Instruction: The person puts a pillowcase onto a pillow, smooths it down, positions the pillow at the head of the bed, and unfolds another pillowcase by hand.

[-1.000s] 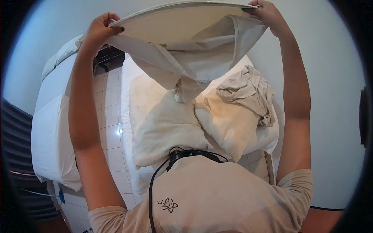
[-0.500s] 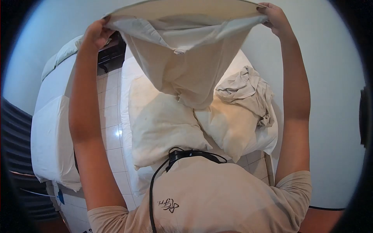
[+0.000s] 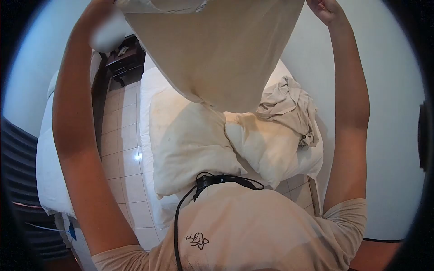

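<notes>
A cream pillowcase [image 3: 217,54] hangs spread between my raised hands, its upper edge cut off by the top of the view. My left hand [image 3: 103,6], mostly out of frame, is at its upper left corner. At the opposite corner my right hand [image 3: 324,10] is closed with the fingers curled on the cloth. Below the cloth two pale pillows lie side by side, the left pillow [image 3: 192,144] and the right pillow [image 3: 260,142]. The pillowcase's lower edge hangs in front of their far ends.
Crumpled beige cloth [image 3: 291,106] lies beyond the right pillow on the white bed [image 3: 151,90]. A second white bed [image 3: 47,158] stands at the left. Between the beds run floor tiles [image 3: 124,144] and a dark wooden bedside table [image 3: 126,61]. A wall [image 3: 389,113] rises at the right.
Both my hands have moved up and farther apart, lifting the pillowcase. Its open mouth has mostly left the view at the top, and its front now looks flatter and more stretched.
</notes>
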